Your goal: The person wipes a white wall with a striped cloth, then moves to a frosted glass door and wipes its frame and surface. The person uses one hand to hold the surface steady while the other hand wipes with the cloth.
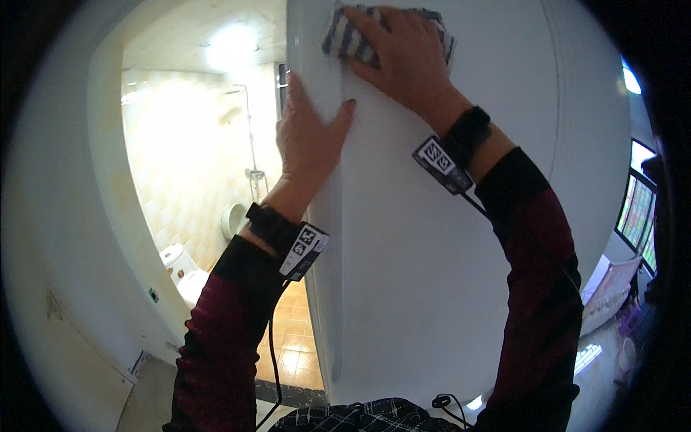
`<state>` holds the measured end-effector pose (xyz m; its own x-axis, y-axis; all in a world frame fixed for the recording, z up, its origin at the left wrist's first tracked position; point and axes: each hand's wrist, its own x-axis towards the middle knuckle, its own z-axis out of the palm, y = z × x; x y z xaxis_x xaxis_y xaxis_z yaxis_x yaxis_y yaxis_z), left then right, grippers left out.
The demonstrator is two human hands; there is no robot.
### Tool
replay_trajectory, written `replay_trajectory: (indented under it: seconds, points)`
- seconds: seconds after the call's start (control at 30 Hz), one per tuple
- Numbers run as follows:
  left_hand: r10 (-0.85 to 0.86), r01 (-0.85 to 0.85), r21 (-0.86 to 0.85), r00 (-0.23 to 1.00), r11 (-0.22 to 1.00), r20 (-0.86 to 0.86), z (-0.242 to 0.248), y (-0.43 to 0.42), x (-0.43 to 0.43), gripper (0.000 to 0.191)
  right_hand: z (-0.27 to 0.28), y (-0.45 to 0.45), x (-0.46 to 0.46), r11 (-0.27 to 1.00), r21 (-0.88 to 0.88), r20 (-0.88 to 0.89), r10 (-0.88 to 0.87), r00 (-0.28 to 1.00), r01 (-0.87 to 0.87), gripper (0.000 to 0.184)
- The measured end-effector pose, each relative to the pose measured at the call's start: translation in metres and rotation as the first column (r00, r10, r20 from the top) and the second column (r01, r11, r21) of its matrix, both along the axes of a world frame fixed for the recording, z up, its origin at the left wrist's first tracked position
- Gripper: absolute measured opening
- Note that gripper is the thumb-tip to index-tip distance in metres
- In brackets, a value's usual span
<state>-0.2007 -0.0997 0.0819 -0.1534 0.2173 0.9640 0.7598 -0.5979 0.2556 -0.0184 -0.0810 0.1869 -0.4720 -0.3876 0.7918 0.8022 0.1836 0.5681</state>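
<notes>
A tall white panel (421, 259), which looks like a door, stands upright in front of me. My right hand (405, 59) presses a folded, blue-grey and white striped cloth (337, 38) flat against its upper face. Lower and to the left, my left hand (313, 132) holds the panel's near vertical edge. Its thumb lies on the face and one finger stretches up along the edge; the other fingers are mostly hidden behind it. Both wrists wear black straps with tagged modules and cables.
Left of the panel, a doorway frame (108, 135) opens onto a lit, tiled bathroom with a toilet (186, 272), a round basin-like fixture (234, 220) and a shower riser (249, 129). A dark stone threshold (291, 393) crosses the floor. To the right are a barred window (638, 205) and a bed-like item (610, 291).
</notes>
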Motion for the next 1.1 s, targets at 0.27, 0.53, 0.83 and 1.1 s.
replay_trajectory:
  seconds: [0.27,0.53,0.83,1.1]
  points:
    - [0.069,-0.07,0.001,0.996,0.998,0.059,-0.013,0.002,-0.011,0.099,0.036,0.008,0.085,0.999,-0.015,-0.233,-0.04,0.972,0.037,0.067]
    - [0.077,-0.075,-0.029,0.995,0.997,0.061,-0.019,0.005,-0.015,0.097,0.05,0.019,0.216,0.989,0.012,-0.592,-0.112,0.798,0.148,0.076]
    - [0.056,-0.056,-0.004,0.995,0.998,0.088,-0.021,0.007,-0.016,0.096,-0.173,0.014,0.244,0.98,-0.197,-0.623,-0.104,0.776,-0.026,0.078]
    - [0.033,-0.037,0.105,0.999,0.994,0.038,-0.021,0.01,-0.022,0.094,-0.339,-0.011,0.18,0.968,-0.246,-0.601,-0.105,0.792,-0.058,0.089]
